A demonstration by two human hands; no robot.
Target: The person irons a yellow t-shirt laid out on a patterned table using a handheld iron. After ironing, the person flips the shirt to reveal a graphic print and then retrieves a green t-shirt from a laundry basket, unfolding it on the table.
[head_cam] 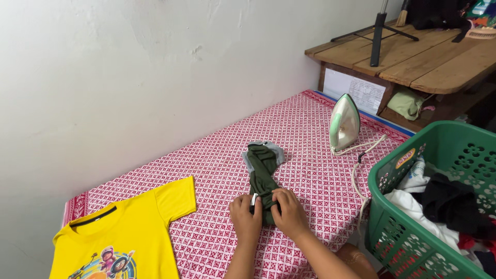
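gripping a rolled green garment (262,173), both hands' fingers (248,206), atop red patterned cloth (217,170) beside white wall (129,67)

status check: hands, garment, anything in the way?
Left hand and right hand both gripping near end of dark green garment, bunched on red patterned cloth. Iron upright, apart. Nothing in the way.

yellow T-shirt (124,235): lower part cut off by the bottom edge
green laundry basket (408,217): right side out of frame
dark green garment (262,175): near end hidden under both hands
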